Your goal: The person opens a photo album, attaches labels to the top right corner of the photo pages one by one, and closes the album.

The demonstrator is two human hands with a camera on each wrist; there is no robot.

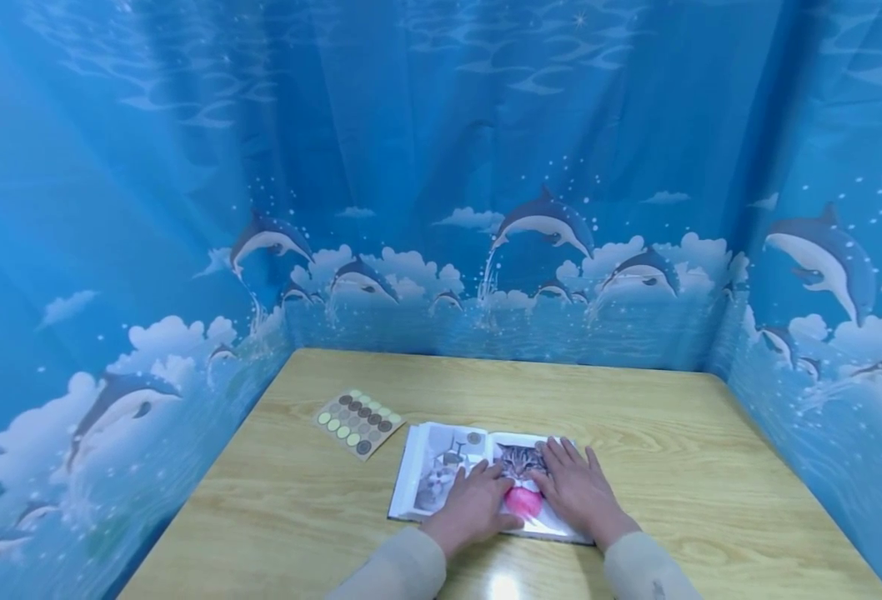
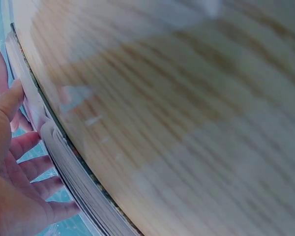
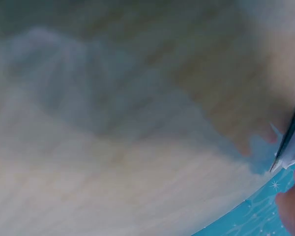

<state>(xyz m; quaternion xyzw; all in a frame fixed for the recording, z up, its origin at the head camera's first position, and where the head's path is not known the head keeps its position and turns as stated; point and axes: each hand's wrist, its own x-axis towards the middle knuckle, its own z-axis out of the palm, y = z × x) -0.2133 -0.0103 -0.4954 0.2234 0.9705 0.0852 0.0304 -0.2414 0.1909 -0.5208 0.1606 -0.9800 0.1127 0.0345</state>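
Cream sleeves lead up to two hands lying flat on an open picture book (image 1: 441,475) at the near middle of the pale wood worktop (image 1: 636,417). The left hand (image 1: 473,504) rests on the left page, the right hand (image 1: 578,487) on the right page beside a printed cat's face; on both, the fingers (image 1: 561,458) lie straight and spread, pressing down and gripping nothing. The left wrist view shows the thick page block (image 2: 73,172) edge-on, so the book likely has some heft, with stiff covers and glossy, slippery pages that want to spring up. I judge it best taken by the outer edges or under the spine, not by a single leaf. Farther left lies a sheet of round stickers (image 1: 357,422), thin and limp. Beyond hangs a blue dolphin-print curtain (image 1: 441,167).
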